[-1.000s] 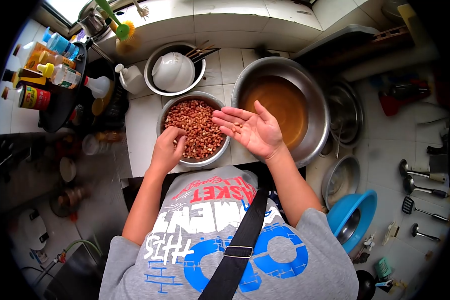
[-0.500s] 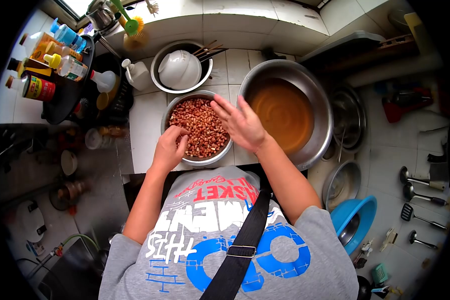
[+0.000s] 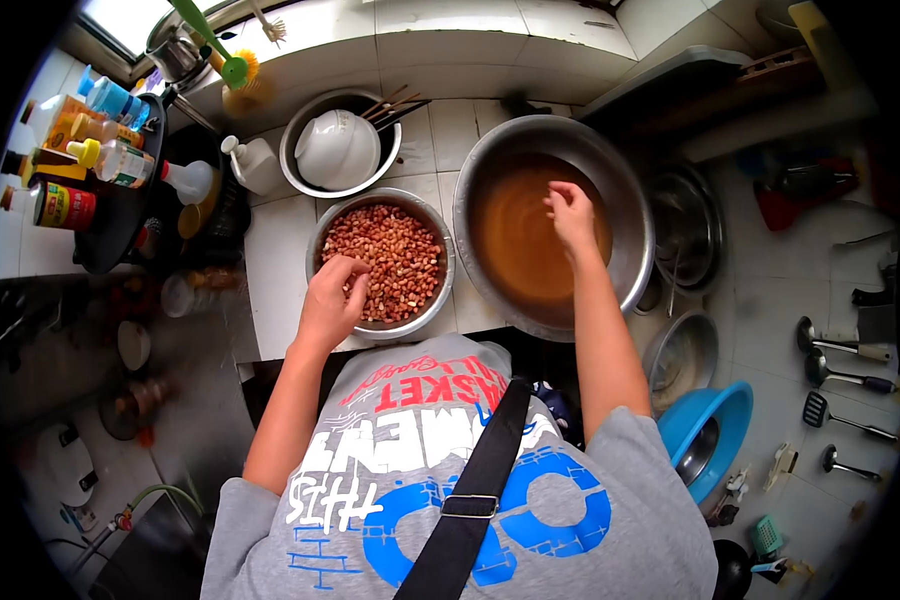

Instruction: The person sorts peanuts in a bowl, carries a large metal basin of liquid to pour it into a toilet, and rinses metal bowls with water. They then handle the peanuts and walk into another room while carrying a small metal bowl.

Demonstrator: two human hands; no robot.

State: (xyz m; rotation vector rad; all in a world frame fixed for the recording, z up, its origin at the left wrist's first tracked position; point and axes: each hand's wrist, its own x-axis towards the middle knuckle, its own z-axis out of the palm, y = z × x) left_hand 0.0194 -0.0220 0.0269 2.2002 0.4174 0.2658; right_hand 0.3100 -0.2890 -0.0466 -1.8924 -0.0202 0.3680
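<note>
Reddish-brown peanuts [image 3: 400,262] fill a round steel bowl [image 3: 447,285] on the tiled counter. At the bowl's near left side is my left hand [image 3: 332,303], its fingers curled in over the peanuts; whether a peanut sits in them is hidden. To the right stands a large steel basin [image 3: 632,262] with cloudy brown water [image 3: 530,240]. My right hand [image 3: 572,218] hangs over this water with fingers bent and drawn together. Anything held in it is too small to make out.
Behind the peanuts, another steel bowl [image 3: 292,165] holds an upturned white bowl [image 3: 336,150] and chopsticks [image 3: 395,103]. A white bottle [image 3: 254,165] stands beside it. Condiment bottles [image 3: 65,205] crowd the left. A blue basin [image 3: 735,425] is at lower right; ladles [image 3: 828,370] hang beyond.
My right hand has moved right, from above the peanuts to over the brown water, and its spread fingers have drawn in. My left hand stays at the peanut bowl. The view has shifted slightly.
</note>
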